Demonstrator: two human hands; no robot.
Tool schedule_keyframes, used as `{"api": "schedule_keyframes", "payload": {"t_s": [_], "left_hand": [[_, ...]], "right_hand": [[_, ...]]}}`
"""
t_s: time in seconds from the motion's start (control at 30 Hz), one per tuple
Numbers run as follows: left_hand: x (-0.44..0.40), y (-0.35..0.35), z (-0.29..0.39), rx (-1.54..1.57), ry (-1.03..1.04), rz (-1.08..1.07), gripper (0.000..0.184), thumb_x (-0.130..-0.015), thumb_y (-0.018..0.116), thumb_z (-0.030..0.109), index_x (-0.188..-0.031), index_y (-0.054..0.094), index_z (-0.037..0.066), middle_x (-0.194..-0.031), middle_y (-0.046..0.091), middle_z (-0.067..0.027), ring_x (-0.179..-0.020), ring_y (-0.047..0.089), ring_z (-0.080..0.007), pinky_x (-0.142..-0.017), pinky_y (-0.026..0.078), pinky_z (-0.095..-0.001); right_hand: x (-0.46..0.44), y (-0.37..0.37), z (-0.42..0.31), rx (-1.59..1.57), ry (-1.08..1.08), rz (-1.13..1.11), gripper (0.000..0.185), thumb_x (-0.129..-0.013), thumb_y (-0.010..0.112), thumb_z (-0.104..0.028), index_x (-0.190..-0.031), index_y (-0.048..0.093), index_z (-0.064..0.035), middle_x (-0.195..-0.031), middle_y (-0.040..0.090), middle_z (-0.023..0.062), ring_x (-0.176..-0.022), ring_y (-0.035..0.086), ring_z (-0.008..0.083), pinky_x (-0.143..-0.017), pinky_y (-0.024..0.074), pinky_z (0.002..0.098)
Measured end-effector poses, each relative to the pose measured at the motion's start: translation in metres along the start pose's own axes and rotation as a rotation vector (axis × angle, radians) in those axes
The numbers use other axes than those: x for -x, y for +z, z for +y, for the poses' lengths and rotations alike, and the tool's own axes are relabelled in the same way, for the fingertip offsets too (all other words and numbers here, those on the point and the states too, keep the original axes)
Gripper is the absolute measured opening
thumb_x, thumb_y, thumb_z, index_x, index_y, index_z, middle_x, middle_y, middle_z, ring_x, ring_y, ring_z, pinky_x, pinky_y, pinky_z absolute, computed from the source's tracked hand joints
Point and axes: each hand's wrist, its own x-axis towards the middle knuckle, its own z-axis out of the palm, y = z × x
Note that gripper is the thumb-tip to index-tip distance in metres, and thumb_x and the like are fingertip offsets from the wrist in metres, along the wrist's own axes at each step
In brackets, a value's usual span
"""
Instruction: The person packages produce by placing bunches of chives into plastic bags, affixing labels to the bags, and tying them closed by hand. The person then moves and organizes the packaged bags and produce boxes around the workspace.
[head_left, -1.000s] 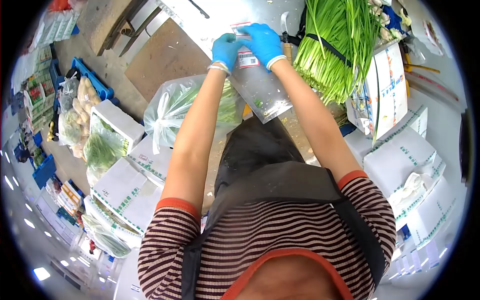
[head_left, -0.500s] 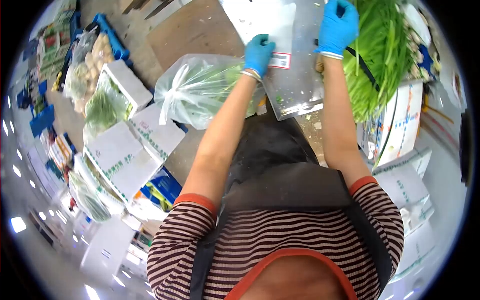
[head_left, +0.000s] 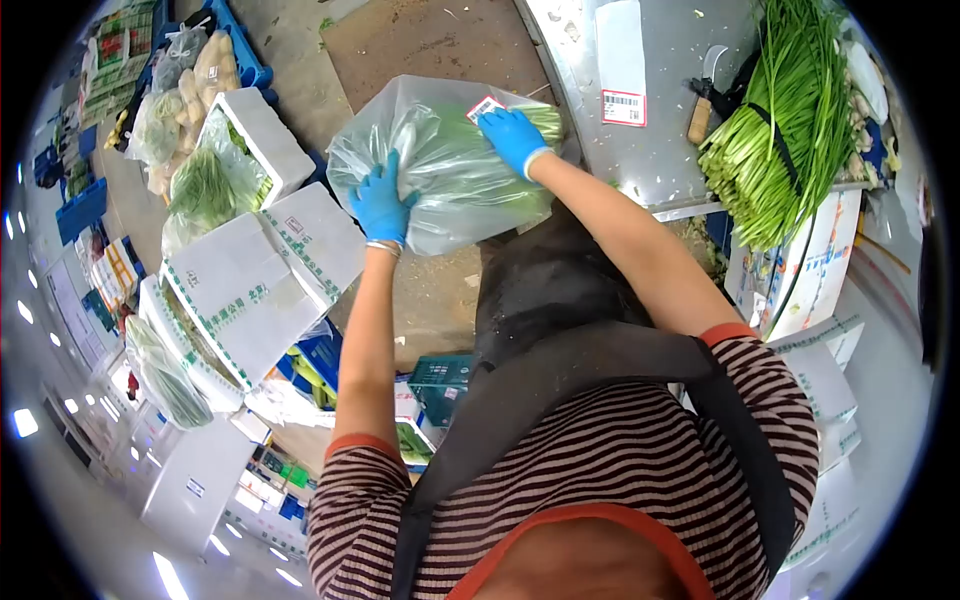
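Observation:
A clear plastic bag (head_left: 450, 215) of green vegetables lies at the near left side of the metal table. My left hand (head_left: 382, 205), in a blue glove, rests on the bag's left end with its fingers spread. Gloved likewise, my right hand (head_left: 512, 138) lies on the bag's upper right with fingers stretched over the edge of a red-and-white barcode label (head_left: 485, 108). A white strip of labels (head_left: 620, 60), with a barcode label at its near end, is on the table to the right of my right hand.
The metal table (head_left: 660, 160) carries a wooden-handled curved knife (head_left: 699, 120) and a big bundle of long green stalks (head_left: 770, 165) with a dark band. White foam boxes (head_left: 235, 300) stand at left, beside bagged vegetables (head_left: 205, 185). A brown board (head_left: 430, 50) lies beyond the bag.
Both hands have moved left from the table onto the bag. A barcode label now shows on the bag beneath my right fingers. The knife on the table has come into plain view.

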Motion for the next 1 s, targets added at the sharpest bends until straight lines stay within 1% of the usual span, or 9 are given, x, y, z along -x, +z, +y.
{"api": "schedule_keyframes", "payload": {"t_s": [0.13, 0.23, 0.27, 0.4, 0.6, 0.77, 0.83, 0.9, 1.0], "left_hand": [[0.016, 0.017, -0.007, 0.268, 0.017, 0.104, 0.086, -0.071, 0.077, 0.032, -0.145, 0.035, 0.022, -0.135, 0.048, -0.0144, -0.121, 0.048, -0.0335, -0.098, 0.036, -0.0471], [0.025, 0.018, -0.011, 0.386, 0.037, 0.144, 0.083, -0.072, 0.076, 0.029, -0.145, 0.036, 0.019, -0.138, 0.046, -0.0159, -0.123, 0.047, -0.0348, -0.099, 0.037, -0.0459], [0.028, 0.019, -0.015, 0.416, 0.058, 0.159, 0.083, -0.073, 0.075, 0.029, -0.144, 0.036, 0.018, -0.139, 0.045, -0.0161, -0.123, 0.046, -0.035, -0.099, 0.038, -0.0454], [0.053, 0.0, -0.038, 0.563, 0.117, 0.264, 0.073, -0.076, 0.073, 0.025, -0.139, 0.042, 0.008, -0.136, 0.048, -0.0192, -0.118, 0.049, -0.0382, -0.098, 0.041, -0.0445], [0.116, -0.028, -0.155, 0.695, -0.004, 0.362, 0.05, -0.084, 0.066, 0.012, -0.131, 0.052, 0.003, -0.129, 0.055, -0.0197, -0.12, 0.052, -0.0359, -0.1, 0.042, -0.0413], [0.169, -0.1, -0.28, 0.609, -0.1, 0.555, 0.045, -0.083, 0.066, 0.006, -0.127, 0.056, 0.003, -0.125, 0.058, -0.0181, -0.114, 0.055, -0.0351, -0.096, 0.043, -0.0413], [0.192, -0.124, -0.323, 0.548, -0.135, 0.673, 0.044, -0.083, 0.065, 0.005, -0.126, 0.057, 0.003, -0.124, 0.059, -0.0176, -0.112, 0.056, -0.0349, -0.095, 0.044, -0.0411], [0.22, -0.145, -0.357, 0.481, -0.228, 0.739, 0.039, -0.084, 0.064, 0.005, -0.123, 0.059, 0.002, -0.122, 0.059, -0.0172, -0.11, 0.057, -0.0346, -0.094, 0.044, -0.0404], [0.261, -0.155, -0.393, 0.468, -0.37, 0.809, 0.034, -0.085, 0.063, 0.004, -0.12, 0.061, 0.002, -0.121, 0.06, -0.0161, -0.107, 0.058, -0.0334, -0.093, 0.044, -0.0403]], "right_hand": [[-0.005, -0.038, -0.019, -0.091, 0.343, -0.451, 0.044, -0.088, 0.052, -0.011, -0.131, 0.047, -0.006, -0.119, 0.057, 0.0187, -0.114, 0.052, 0.0393, -0.097, 0.0399, 0.0492], [-0.023, -0.031, -0.027, 0.034, 0.343, 0.163, 0.049, -0.09, 0.052, -0.014, -0.136, 0.042, -0.0021, -0.132, 0.049, 0.0244, -0.128, 0.041, 0.0404, -0.105, 0.0317, 0.0501], [-0.028, -0.008, -0.028, 0.044, 0.369, 0.066, 0.057, -0.093, 0.053, -0.029, -0.14, 0.037, -0.0007, -0.139, 0.042, 0.0263, -0.132, 0.037, 0.0411, -0.109, 0.0276, 0.0499], [-0.036, 0.055, -0.07, 0.364, 0.339, -0.367, 0.067, -0.091, 0.054, -0.042, -0.141, 0.037, 0.0002, -0.135, 0.048, 0.0226, -0.124, 0.045, 0.0405, -0.107, 0.0314, 0.0463], [-0.036, 0.029, -0.145, -0.411, 0.399, 0.02, 0.067, -0.088, 0.063, -0.032, -0.142, 0.037, -0.002, -0.128, 0.053, 0.0217, -0.111, 0.055, 0.0366, -0.095, 0.044, 0.0419], [0.001, 0.047, -0.2, 0.261, 0.168, -0.114, 0.113, -0.061, 0.08, -0.053, -0.145, 0.028, 0.0027, -0.114, 0.06, 0.0202, -0.097, 0.061, 0.0343, -0.086, 0.0466, 0.0438], [-0.021, 0.041, -0.216, 0.317, 0.534, -0.443, 0.085, -0.069, 0.078, -0.036, -0.137, 0.041, 0.0007, -0.095, 0.066, 0.0183, -0.086, 0.064, 0.0375, -0.075, 0.0499, 0.0455], [-0.015, 0.073, -0.178, 0.33, 0.343, -0.026, 0.04, -0.078, 0.066, -0.024, -0.114, 0.06, -0.0077, -0.095, 0.065, 0.0201, -0.083, 0.063, 0.0384, -0.074, 0.0502, 0.0469], [-0.07, 0.044, -0.16, 0.043, 0.656, 0.014, 0.032, -0.088, 0.053, -0.029, -0.108, 0.064, -0.0065, -0.101, 0.066, 0.0224, -0.089, 0.063, 0.0387, -0.076, 0.0489, 0.0444]]}}
